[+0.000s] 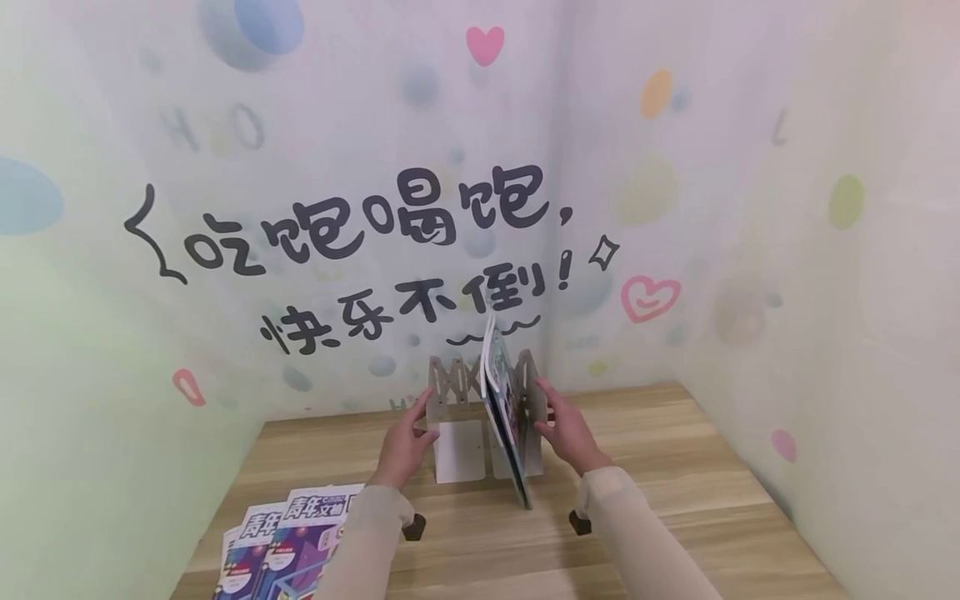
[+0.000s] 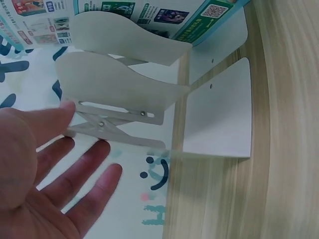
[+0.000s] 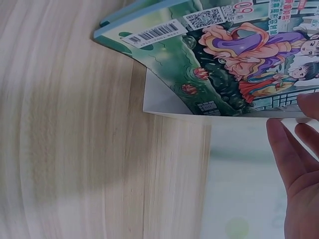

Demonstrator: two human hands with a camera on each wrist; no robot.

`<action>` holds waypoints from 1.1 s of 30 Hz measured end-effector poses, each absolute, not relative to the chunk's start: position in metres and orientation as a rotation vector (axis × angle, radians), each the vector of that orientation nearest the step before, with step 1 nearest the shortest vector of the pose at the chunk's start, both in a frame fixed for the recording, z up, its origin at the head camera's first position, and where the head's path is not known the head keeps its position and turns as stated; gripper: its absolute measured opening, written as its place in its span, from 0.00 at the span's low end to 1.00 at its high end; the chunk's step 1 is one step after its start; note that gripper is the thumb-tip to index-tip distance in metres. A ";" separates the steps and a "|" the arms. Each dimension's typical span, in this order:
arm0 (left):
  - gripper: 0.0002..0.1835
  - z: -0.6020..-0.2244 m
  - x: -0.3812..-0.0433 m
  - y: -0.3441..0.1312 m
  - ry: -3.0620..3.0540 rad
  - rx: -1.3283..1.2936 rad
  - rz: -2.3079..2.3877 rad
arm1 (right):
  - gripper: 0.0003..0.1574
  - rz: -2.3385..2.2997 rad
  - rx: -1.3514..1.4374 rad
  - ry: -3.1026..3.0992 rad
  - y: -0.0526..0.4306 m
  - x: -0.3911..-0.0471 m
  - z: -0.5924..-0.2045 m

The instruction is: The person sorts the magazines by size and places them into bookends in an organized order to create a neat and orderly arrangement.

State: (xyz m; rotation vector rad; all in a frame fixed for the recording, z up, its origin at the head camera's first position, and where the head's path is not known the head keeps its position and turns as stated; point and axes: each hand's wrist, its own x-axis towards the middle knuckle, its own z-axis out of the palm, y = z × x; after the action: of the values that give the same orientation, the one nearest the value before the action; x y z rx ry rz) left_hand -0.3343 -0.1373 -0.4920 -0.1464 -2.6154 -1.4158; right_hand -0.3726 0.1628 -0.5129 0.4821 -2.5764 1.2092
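A pale extendable bookend with a scissor-link back stands on the wooden table by the wall. Its left end is pinched by my left hand, the thumb on one side and the forefinger on the other; the remaining fingers spread loosely in the left wrist view. My right hand grips the right end panel between thumb and fingers. Several magazines stand in the bookend toward its right side, slightly tilted. The right wrist view shows a green magazine cover with illustrated figures beside that panel. Curved dividers show in the left wrist view.
Overlapping purple-covered magazines lie on the table at the front left, partly behind my left sleeve. Printed walls enclose the back and both sides of the table.
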 end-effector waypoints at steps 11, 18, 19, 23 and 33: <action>0.46 -0.492 -0.327 -0.135 -2.622 -0.142 -1.354 | 0.55 1.230 0.481 -2.582 0.161 -0.372 -0.513; 0.48 -0.493 -0.320 -0.135 -2.622 -0.120 -1.372 | 0.54 1.232 0.460 -2.592 0.161 -0.373 -0.513; 0.48 -0.494 -0.318 -0.135 -2.622 -0.118 -1.367 | 0.55 1.235 0.459 -2.594 0.161 -0.374 -0.512; 0.47 -0.499 -0.313 -0.139 -2.623 -0.100 -1.372 | 0.55 1.240 0.459 -2.597 0.161 -0.375 -0.512; 0.44 -0.527 -0.306 -0.155 -2.589 -0.088 -1.419 | 0.54 1.268 0.452 -2.615 0.161 -0.376 -0.513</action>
State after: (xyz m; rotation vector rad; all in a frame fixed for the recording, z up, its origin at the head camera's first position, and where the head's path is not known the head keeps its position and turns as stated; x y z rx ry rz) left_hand -0.3059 -0.1553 -0.5271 -0.0885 -2.5895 -1.4189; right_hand -0.3756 0.1610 -0.5133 0.4518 -2.6154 1.2677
